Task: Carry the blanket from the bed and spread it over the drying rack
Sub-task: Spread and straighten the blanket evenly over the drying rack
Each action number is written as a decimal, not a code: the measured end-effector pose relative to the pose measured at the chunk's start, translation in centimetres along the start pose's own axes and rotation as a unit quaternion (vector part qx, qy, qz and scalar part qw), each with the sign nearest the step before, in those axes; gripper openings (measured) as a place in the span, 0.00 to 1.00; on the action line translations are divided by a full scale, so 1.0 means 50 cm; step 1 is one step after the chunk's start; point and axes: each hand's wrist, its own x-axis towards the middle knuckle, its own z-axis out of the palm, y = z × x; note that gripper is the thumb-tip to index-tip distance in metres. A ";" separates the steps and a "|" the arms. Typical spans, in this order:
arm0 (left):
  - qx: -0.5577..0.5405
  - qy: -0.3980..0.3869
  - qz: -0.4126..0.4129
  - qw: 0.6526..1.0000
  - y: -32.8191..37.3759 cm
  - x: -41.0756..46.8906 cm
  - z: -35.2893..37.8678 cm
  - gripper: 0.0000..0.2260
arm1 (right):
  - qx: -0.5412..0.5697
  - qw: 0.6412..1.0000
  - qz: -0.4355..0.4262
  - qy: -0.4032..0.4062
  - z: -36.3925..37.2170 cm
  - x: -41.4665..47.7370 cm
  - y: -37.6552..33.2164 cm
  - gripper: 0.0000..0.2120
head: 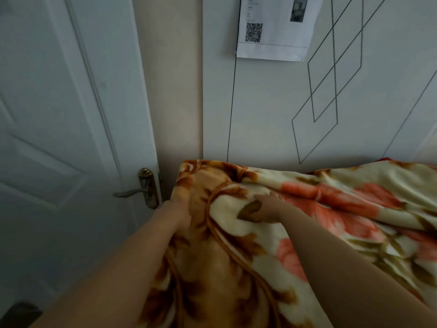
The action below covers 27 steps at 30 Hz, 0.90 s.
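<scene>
Found the floral blanket (pixel 331 209) off the bed and draped over a raised support against the line-patterned wall panel (pixel 260 102). Could not confirm that support as the drying rack, hidden wholly under cloth. Traced the long axis left to right along the panel, top fold high, near side hanging down toward the camera.

Saw the left hand (pixel 181 213) at the blanket's left corner, just beside the white door (pixel 59 114) and its brass handle (pixel 146 185), fingers sunk in the pile. Could not tell through the blur whether clamped on the fabric or only pressed against it.

Saw the right hand (pixel 268 205) close by to the right, fingers straight and together, laid flat on a cream patch.

Noted most of the cloth stretching away rightward from both hands, bunched in ridges there. Judged the right hand nearer that rumpled stretch, so best placed to smooth rightward along the axis, left corner kept as anchor.
</scene>
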 end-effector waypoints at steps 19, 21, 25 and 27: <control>0.057 0.088 -0.071 0.992 -0.047 -0.449 0.156 0.27 | 0.027 0.998 -0.059 0.002 0.166 -0.320 0.114 0.49; 0.067 0.099 -0.080 0.990 -0.055 -0.490 0.164 0.27 | 0.048 0.997 -0.066 -0.001 0.175 -0.367 0.120 0.49; 0.040 0.085 -0.064 0.994 -0.075 -0.538 0.170 0.35 | 0.068 0.994 -0.075 -0.045 0.183 -0.424 0.132 0.50; 0.027 0.030 -0.032 0.999 -0.087 -0.555 0.167 0.45 | 0.053 0.994 -0.068 -0.065 0.184 -0.451 0.137 0.55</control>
